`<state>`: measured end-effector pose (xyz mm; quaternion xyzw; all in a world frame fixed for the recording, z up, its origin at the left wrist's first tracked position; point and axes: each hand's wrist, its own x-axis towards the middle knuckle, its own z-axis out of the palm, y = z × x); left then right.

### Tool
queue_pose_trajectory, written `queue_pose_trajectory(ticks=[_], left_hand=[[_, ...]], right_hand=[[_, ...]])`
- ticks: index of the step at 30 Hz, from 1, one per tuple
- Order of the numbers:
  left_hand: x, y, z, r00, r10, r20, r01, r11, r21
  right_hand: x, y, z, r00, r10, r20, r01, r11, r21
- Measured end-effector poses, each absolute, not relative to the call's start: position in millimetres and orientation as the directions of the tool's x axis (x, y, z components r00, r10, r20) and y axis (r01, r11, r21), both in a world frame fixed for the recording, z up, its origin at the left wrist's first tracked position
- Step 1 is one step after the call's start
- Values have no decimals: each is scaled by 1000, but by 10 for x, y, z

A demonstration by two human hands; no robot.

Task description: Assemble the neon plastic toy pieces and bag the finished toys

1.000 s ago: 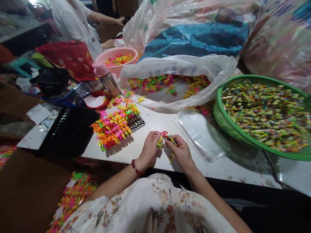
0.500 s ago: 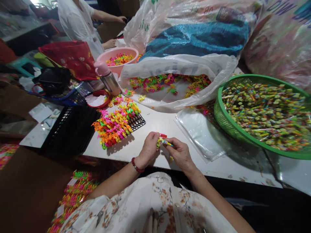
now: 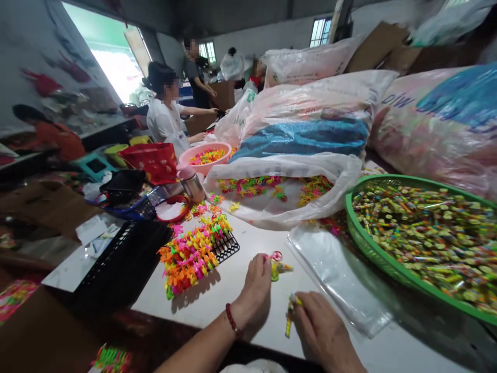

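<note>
Daylight glares through a large opening (image 3: 116, 67) at far left, beside a dim grey wall (image 3: 29, 39). Small barred windows (image 3: 320, 32) break the paler far wall (image 3: 267, 35). Cardboard boxes (image 3: 376, 46) lean at far right; a white table (image 3: 261, 239) stands near.

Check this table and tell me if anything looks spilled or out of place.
Some small plastic pieces lie loose on the table near the flask, outside the open white bag that holds similar ones; they may have spilled.
</note>
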<state>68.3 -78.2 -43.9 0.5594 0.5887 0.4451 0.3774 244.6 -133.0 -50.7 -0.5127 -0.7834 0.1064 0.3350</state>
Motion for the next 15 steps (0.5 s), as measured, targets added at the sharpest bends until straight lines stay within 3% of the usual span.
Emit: queue_pose_trajectory(ticks=[4, 7, 9, 12, 15], left_hand=[[635, -442, -293, 12, 975, 223, 636, -179, 751], [614, 109, -153, -74, 977, 199, 838, -47, 543], [600, 497, -86, -207, 966, 154, 877, 114, 467], [621, 947, -30, -302, 945, 126, 866, 217, 451], [705, 1247, 17, -266, 959, 99, 868, 193, 457]], right_hand=[[2375, -1480, -710, -359, 851, 382, 797, 493, -350], [2312, -1464, -765, -377, 839, 392, 806, 506, -307], [2316, -1427, -772, -367, 829, 423, 807, 509, -299], [2363, -1414, -755, -305, 826, 473, 760, 511, -402], [2390, -1470, -684, -224, 879, 420, 597, 465, -654]])
